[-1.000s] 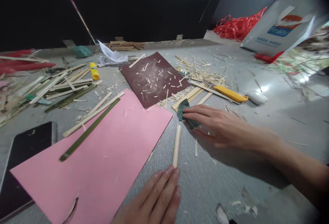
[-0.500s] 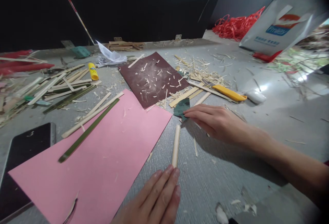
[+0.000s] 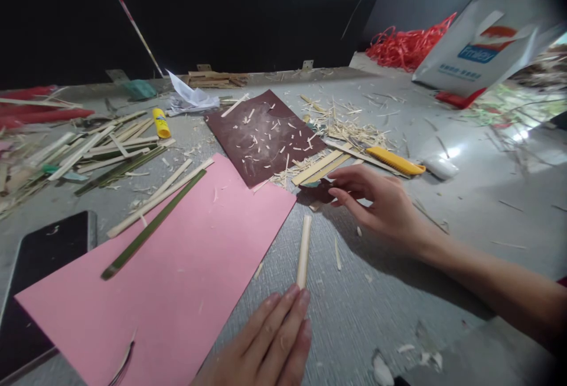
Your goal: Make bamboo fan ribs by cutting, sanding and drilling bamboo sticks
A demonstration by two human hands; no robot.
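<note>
A short pale bamboo strip (image 3: 303, 250) lies on the grey tabletop, its near end pinned under the fingertips of my left hand (image 3: 270, 341). Those fingers are pressed together, and the covered end is hidden. Farther up and to the right, my right hand (image 3: 376, 203) pinches a small piece of sandpaper (image 3: 315, 193) by its right edge. The piece is tilted so its dark brown side shows, with a little green along the top. It is apart from the strip, just beyond the strip's far end.
Pink paper (image 3: 208, 244) bears a green bamboo strip (image 3: 155, 223); a phone (image 3: 48, 273) lies at left. Behind are a brown sandpaper sheet (image 3: 266, 135), yellow cutter (image 3: 394, 161), glue stick (image 3: 160, 123) and bamboo shavings (image 3: 349, 129). A white bag (image 3: 473, 49) stands back right.
My right hand has lifted and tilted the sandpaper, from green side up to its brown side showing; the fingers are more curled. My left hand and the bamboo strip have stayed put.
</note>
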